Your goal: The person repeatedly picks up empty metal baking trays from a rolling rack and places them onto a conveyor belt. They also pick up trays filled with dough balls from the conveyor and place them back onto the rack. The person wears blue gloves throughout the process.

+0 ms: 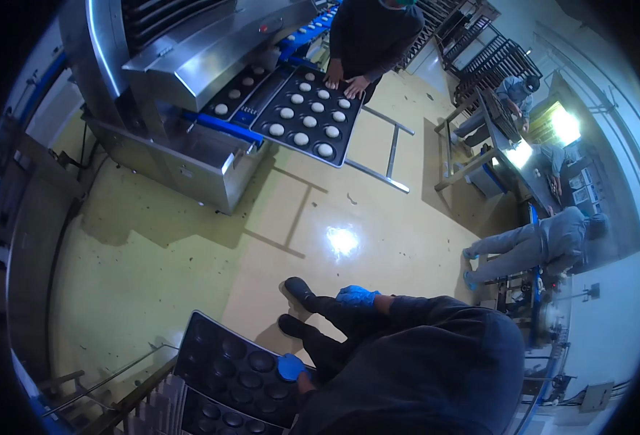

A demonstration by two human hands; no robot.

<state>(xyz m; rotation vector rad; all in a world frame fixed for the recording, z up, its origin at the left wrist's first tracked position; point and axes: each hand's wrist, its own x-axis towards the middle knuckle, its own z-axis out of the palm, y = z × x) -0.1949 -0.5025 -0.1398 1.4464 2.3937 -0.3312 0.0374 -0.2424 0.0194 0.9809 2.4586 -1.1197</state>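
Note:
My left hand (292, 367), in a blue glove, grips the near edge of a dark multi-cavity baking tray (222, 367). The tray's round cavities hold nothing. It lies tilted over another dark cavity tray (232, 418) at the bottom of the view. My right hand (357, 296), also in a blue glove, is loosely curled beside my leg, with nothing visible in it. Ahead, another dark tray (297, 120) with rows of pale dough balls (313, 122) juts out from a steel machine (189, 81). A co-worker's bare hands (347, 82) touch its far edge.
Upright metal sheets (159, 405) and a rail (108, 410) stand at lower left. A metal support frame (393, 152) projects under the filled tray. A blue conveyor (312, 27) carries dough balls. Co-workers stand around a worktable (505, 136) at right. Dark racks (494, 60) stand behind.

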